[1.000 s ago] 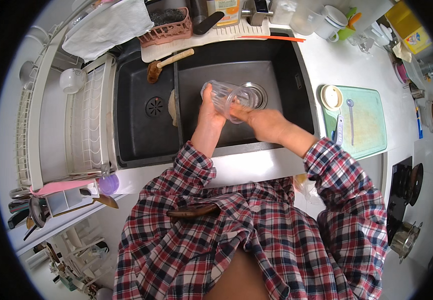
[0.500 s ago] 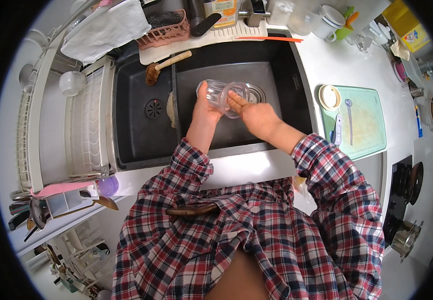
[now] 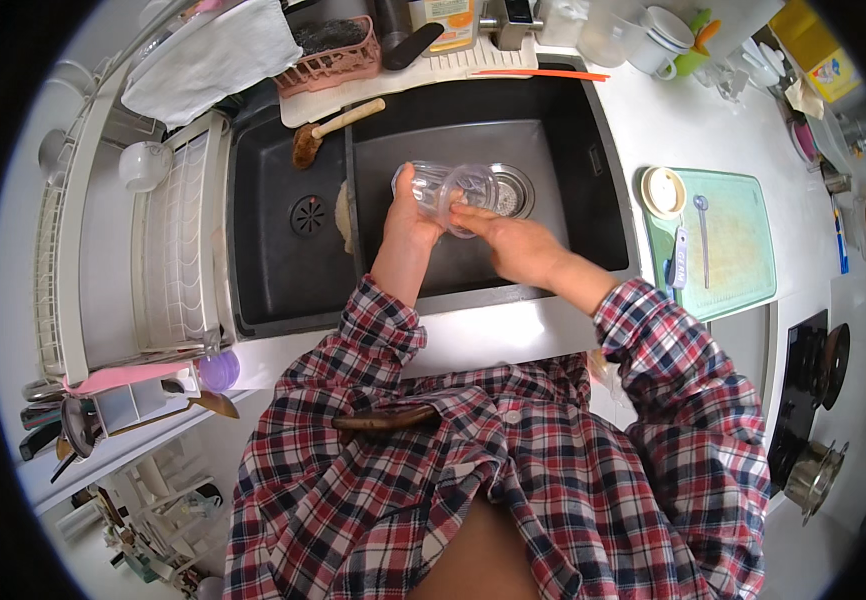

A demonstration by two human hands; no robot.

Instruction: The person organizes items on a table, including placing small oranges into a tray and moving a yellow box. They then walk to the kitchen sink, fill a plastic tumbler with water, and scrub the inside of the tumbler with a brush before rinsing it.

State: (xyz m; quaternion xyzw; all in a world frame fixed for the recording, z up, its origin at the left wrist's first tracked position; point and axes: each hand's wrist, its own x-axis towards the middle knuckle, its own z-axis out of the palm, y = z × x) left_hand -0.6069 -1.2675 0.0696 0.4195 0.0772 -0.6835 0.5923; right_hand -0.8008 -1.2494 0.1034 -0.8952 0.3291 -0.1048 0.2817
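Over the right basin of the dark sink, a clear jar lies tilted on its side, its round mouth toward the right. My left hand is wrapped round its body from the left and below. From the right, my right hand has its fingers closed at the near edge of the jar's rim; the thumb is hard to make out. Behind the jar's mouth, the round metal drain partly shows.
A wooden-handled brush lies across the sink divider. To the right, a green cutting board carries a cream round lid and a thin stick. A dish rack with a white cup stands left. The tap is behind.
My right hand's fingers have slipped from the middle of the jar's mouth to its near rim, and the right forearm is slightly lower. The left hand keeps its hold.
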